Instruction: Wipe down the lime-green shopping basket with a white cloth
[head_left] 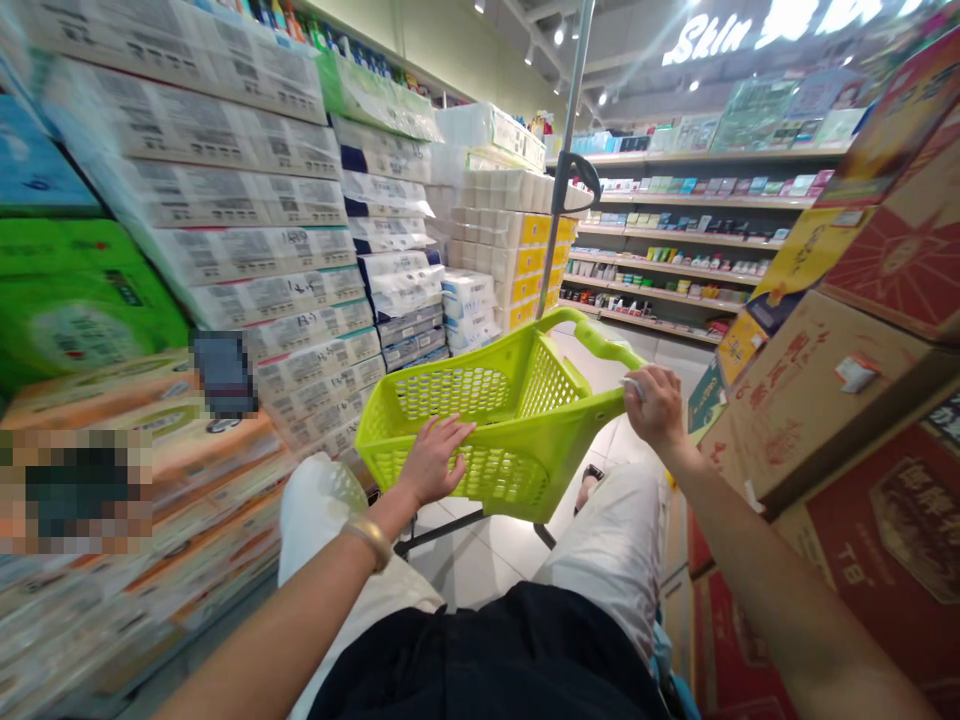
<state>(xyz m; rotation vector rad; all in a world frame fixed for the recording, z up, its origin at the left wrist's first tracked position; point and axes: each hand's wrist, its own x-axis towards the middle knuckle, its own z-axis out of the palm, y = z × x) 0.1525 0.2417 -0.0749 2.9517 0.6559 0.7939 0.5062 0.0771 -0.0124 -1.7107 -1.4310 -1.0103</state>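
Observation:
A lime-green plastic shopping cart (495, 450) with perforated sides stands between my knees, turned sideways, its basket holding nothing that I can see. My left hand (437, 458) lies over the near rim, fingers stretched out and thumb apart, with a gold bangle (367, 543) on that wrist. At the cart's right end, my right hand (655, 403) is closed around the corner of the looped handle (592, 338). Something small and white shows at its fingers, too small to name.
Tall stacks of wrapped tissue packs (262, 200) rise on the left, above orange packs (165, 420). Cardboard cartons (810, 400) crowd the right side. Behind the cart stands a metal pole (574, 90) with a black loop. Stocked shelves (675, 200) line the back.

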